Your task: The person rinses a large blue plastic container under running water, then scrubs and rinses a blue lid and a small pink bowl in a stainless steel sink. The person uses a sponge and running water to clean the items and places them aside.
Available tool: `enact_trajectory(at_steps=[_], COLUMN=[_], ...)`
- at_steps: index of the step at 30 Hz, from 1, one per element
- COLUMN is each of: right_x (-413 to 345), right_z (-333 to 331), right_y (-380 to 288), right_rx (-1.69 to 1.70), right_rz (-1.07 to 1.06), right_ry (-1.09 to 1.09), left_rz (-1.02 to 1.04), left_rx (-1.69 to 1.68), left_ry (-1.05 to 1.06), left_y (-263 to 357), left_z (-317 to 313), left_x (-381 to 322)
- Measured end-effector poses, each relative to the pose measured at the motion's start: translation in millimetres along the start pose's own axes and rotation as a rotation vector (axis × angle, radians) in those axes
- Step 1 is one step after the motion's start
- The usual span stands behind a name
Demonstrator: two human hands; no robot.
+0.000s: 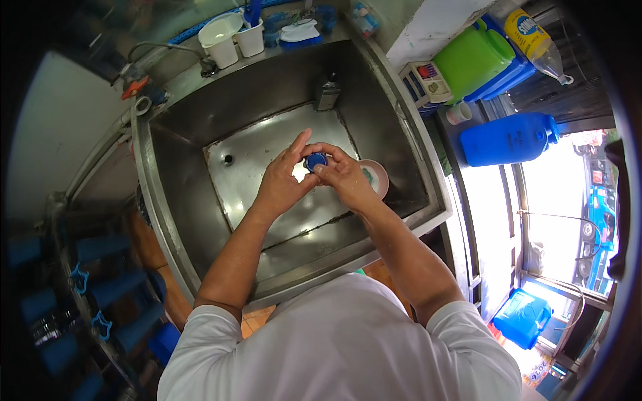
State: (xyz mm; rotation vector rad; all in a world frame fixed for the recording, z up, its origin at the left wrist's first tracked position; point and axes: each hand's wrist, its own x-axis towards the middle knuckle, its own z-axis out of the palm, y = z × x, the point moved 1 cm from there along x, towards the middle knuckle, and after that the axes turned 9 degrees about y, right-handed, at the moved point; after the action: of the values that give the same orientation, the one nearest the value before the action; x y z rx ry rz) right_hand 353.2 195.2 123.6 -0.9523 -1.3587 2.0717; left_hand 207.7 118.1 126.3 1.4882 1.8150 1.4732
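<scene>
A round dark-blue cap (pixel 316 162) is held between the thumb and fingers of my right hand (pixel 342 173), above the floor of a deep stainless-steel sink (pixel 281 220). My left hand (pixel 285 175) is right beside it, fingers apart and pointing up, its thumb tip close to my right thumb. Whether the left thumb touches the cap is hard to see. Behind my right hand, partly covered by it, sits a pink round dish (pixel 380 179) with something green and white inside. A dark bottle (pixel 327 94) stands in the sink's far right corner.
White plastic containers (pixel 220 42), a blue-bristled brush (pixel 300 35) and a faucet (pixel 206 65) line the back ledge. To the right are a green container (pixel 474 62), a paper cup (pixel 459 114) and a blue jug (pixel 506 139). A drain hole (pixel 228 159) opens at the sink's left.
</scene>
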Motion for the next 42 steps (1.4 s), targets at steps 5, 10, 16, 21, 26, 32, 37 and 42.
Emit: enact_trajectory(at_steps=[5, 10, 16, 21, 26, 32, 37, 42], right_x=[-9.7, -25.6, -41.1, -56.3, -43.4, -40.5, -39.6, -21.9], right_z=[-2.9, 1.4, 17.8, 33.4, 18.6, 6.4, 6.3, 6.6], right_y=[-5.5, -6.7, 3.1, -3.7, 1.1, -1.4, -8.3, 3.2], right_rx=[-0.056, -0.141, -0.105, -0.317, -0.175, 0.063, 0.306, 0.281], right_rz=[0.040, 0.011, -0.186, -0.334, -0.115, 0.028, 0.106, -0.005], right_ry=[-0.022, -0.113, 0.025, 0.135, 0.059, -0.162, -0.242, -0.122], left_rz=[0.032, -0.077, -0.170, -0.208, -0.325, -0.495, -0.457, -0.380], left_rx=[0.031, 0.131, 0.288, 0.359, 0.160, 0.020, 0.186, 0.128], left_ry=[0.030, 0.008, 0.157, 0.234, 0.170, 0.191, 0.312, 0.224], left_y=[20.3, 35.4, 46.9, 46.3, 42.7, 22.6, 11.8, 33.6], left_z=[-22.6, -31.1, -25.9, -19.6, -18.8, -22.3, -35.0, -30.3], left_x=[-11.1, -22.0, -35.7, -39.6, -39.9, -42.7, -35.2, -39.2])
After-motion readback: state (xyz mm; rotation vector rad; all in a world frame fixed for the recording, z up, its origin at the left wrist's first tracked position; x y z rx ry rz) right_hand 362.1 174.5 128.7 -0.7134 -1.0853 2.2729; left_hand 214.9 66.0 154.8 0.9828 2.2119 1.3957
